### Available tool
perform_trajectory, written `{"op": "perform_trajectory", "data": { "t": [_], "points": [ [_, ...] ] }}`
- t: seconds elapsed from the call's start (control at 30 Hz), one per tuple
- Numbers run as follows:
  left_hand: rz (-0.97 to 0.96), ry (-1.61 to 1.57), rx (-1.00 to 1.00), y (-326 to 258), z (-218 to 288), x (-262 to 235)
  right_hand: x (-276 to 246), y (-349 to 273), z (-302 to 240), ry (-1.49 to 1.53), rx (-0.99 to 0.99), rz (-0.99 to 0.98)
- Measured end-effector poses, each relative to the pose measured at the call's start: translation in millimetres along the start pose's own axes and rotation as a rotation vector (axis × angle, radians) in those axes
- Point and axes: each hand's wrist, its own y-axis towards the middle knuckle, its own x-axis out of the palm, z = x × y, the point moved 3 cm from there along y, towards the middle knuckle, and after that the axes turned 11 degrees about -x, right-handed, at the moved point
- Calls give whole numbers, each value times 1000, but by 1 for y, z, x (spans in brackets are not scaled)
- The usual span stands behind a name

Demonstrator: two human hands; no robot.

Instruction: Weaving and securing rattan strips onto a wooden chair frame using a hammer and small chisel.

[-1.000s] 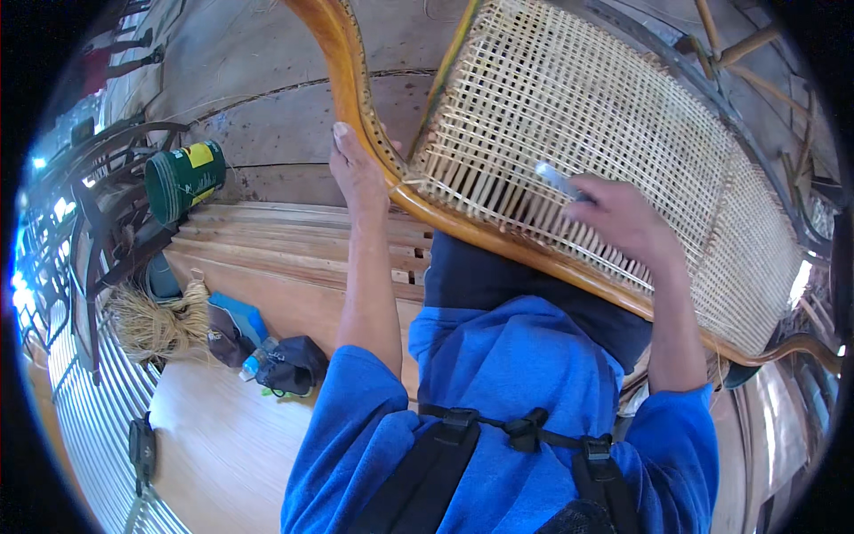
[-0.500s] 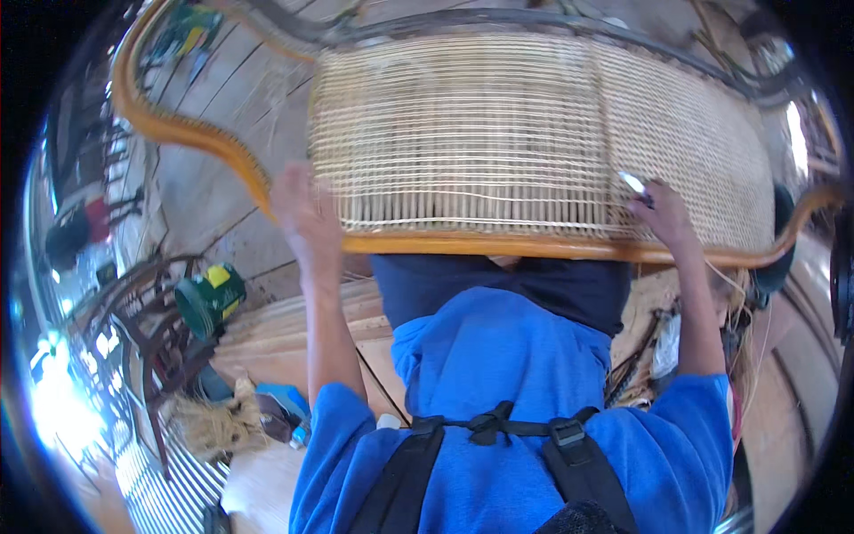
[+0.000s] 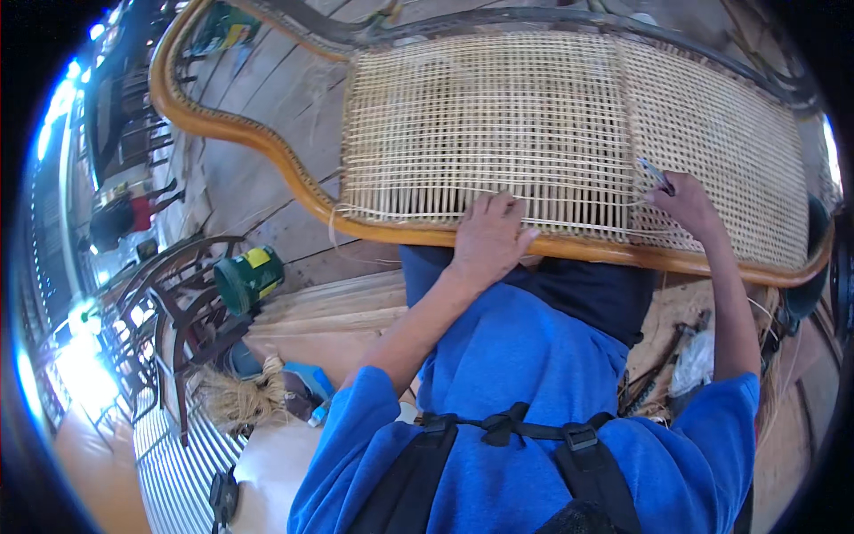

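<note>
A curved, honey-coloured wooden frame lies across my lap, filled with woven cane webbing. The right section is a close mesh; along the near edge of the left section, upright strands show open gaps. My left hand rests palm down on the near rail, its fingertips on the strands and its thumb apart. Over the right part of the webbing, my right hand grips a slim tool with a pale, pointed end. Its handle is mostly hidden by my fingers, so its exact kind is unclear.
To the left stand a green bucket with yellow patches and dark wooden chair frames. A bundle of loose fibre lies near a blue object. A clear plastic bag sits below my right forearm.
My left hand has moved right from the frame's left side to the middle of the near rail. My right hand still holds the tool. The whole view has shifted slightly.
</note>
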Motion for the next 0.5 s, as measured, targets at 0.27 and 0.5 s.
{"op": "perform_trajectory", "data": {
  "t": [0.27, 0.5],
  "points": [
    [45, 104, -107, -2, 12, -1, 22, -24, 14, -318, 38, 118],
    [75, 60, -10, -6, 0, -13, -2, -15, -59, -151, 197, 87]
  ]
}}
